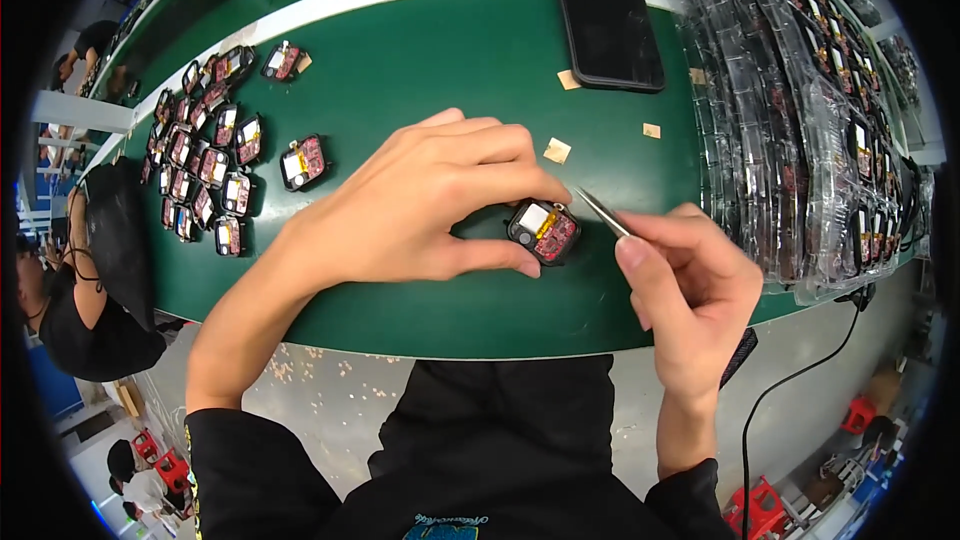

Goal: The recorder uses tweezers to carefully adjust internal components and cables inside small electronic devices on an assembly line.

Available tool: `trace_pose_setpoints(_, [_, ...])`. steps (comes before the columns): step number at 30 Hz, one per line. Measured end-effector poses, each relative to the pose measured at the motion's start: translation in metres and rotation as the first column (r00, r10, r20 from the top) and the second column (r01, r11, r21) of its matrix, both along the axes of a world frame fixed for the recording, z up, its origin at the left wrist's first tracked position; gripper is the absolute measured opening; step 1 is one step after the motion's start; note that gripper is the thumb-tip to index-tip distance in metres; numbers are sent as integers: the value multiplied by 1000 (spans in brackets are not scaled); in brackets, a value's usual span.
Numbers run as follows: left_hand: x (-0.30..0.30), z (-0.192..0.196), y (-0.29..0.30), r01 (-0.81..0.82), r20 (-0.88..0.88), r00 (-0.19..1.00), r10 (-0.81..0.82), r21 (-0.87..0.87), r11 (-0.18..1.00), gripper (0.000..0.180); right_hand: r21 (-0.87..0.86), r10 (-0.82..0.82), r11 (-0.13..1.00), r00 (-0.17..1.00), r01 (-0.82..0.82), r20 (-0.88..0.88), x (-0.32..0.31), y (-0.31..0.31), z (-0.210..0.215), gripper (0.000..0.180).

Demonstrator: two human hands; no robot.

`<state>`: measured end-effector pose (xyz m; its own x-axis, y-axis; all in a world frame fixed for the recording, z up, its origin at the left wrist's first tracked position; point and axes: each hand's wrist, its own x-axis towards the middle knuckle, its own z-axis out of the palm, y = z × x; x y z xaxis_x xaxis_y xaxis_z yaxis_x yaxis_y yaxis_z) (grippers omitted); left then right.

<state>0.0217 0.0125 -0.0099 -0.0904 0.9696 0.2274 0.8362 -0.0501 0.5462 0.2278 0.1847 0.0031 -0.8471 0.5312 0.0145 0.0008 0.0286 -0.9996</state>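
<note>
A small black device housing (pixel 545 231) with a red circuit board, a white block and yellow tape lies on the green table. Thumb and fingers of my left hand (pixel 450 200) grip it from its left side. My right hand (pixel 690 280) pinches a pair of metal tweezers (pixel 603 212). Their tips point up and left, just beyond the housing's upper right corner and apart from it. Whether the tweezers hold anything is too small to tell. A small tan square (pixel 557 150) lies just above the left fingertips.
Many similar housings (pixel 212 166) cluster at the left, with one (pixel 303 162) set apart. A black phone (pixel 608 15) lies at the back. Clear plastic trays (pixel 745 130) of housings are stacked at the right. Another person's arm (pixel 85 260) shows at far left.
</note>
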Motion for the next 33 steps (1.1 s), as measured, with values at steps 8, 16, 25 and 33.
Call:
trace_pose_setpoints(8, [5, 8, -1, -77, 129, 989, 72, 35, 996, 58, 97, 57, 993, 997, -61, 43, -3, 12, -8, 17])
trace_pose_setpoints(16, [-5, 0, -1, -24, 93, 995, 25, -4, 1000, 67, 370, 88, 923, 994, -106, 65, -5, 12, -17, 15])
trace_pose_setpoints(25, [-6, 0, 1, -27, 84, 996, 26, 7, 1000, 71, 477, 121, 872, 993, -109, 6, -13, 11, -21, 17])
trace_pose_setpoints(33, [-7, 0, 2, -10, 77, 997, 9, 14, 1000, 71, 470, 121, 874, 992, -123, 33, -12, 10, -20, 17])
